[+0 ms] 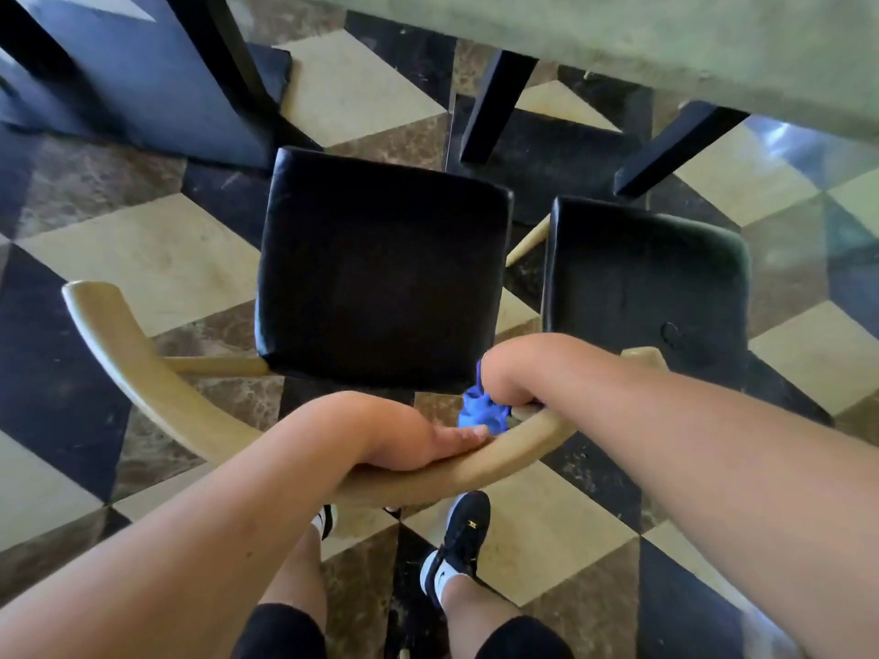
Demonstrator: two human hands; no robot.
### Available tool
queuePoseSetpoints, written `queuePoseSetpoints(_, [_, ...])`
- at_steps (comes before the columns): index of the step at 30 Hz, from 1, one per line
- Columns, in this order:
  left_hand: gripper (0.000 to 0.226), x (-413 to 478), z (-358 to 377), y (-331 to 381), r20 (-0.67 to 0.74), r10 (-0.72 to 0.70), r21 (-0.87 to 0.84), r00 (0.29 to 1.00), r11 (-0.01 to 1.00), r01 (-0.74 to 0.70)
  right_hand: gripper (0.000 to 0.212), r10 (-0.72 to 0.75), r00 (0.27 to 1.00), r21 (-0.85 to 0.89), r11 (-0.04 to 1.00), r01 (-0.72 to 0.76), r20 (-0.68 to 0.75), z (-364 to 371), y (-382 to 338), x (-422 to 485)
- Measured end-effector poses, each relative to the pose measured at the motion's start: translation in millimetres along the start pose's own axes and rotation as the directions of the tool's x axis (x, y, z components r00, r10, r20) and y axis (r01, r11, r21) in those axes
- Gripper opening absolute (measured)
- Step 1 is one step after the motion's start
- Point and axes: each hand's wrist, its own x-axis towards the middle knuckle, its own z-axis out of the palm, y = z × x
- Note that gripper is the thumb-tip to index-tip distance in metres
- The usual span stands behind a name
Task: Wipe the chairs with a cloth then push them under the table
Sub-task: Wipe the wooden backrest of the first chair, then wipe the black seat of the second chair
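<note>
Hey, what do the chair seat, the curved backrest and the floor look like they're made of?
Chair seat: probably black leather or a leather-look vinyl; it is smooth, with a soft sheen at the edges. Curved backrest: pale wood, matte, apparently unpainted. Floor: polished stone tiles, likely marble, in cream, brown and black, with veining and reflections.

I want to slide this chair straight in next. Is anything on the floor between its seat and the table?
Nothing visible lies on the floor tiles between the near chair's seat and the table. The table's dark legs stand ahead to the right, in front of the second chair, so a straight push looks clear.
</note>
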Motion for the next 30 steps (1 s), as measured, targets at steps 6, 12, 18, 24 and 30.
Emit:
queuePoseSetpoints(6, [0.098,22.6,-9.6,-32.1,0.012,0.003,0.116,1.0,0.993,-0.005,0.037,0.019,0.995,0.019,1.0,-0.021,0.095,-16.5,-29.0,66.3])
queuePoseSetpoints(12, [0.067,9.3,-23.2,-19.8,-0.195,0.127,0.219,0.972,0.972,-0.083,0.014,0.121,0.99,0.172,0.979,-0.107,-0.072,-20.9,-0.5,39.6])
queuePoseSetpoints(18, [0.081,9.2,-45.2,25.8,-0.401,0.017,0.135,0.916,0.99,0.041,0.019,0.081,0.947,0.37,0.928,0.042,-0.31,-16.5,111.4,-42.0])
queuePoseSetpoints(24, [0.077,53.4,-70.0,134.5,-0.572,-0.039,-0.13,0.819,0.99,-0.044,0.029,0.199,0.769,0.669,0.65,0.36,-0.608,34.3,254.4,-71.1])
queuePoseSetpoints(30, [0.074,112.3,-74.6,214.6,-0.56,-0.209,-0.342,0.802,0.94,0.006,0.026,0.381,0.651,0.751,0.254,0.609,-0.657,99.3,342.4,-18.4])
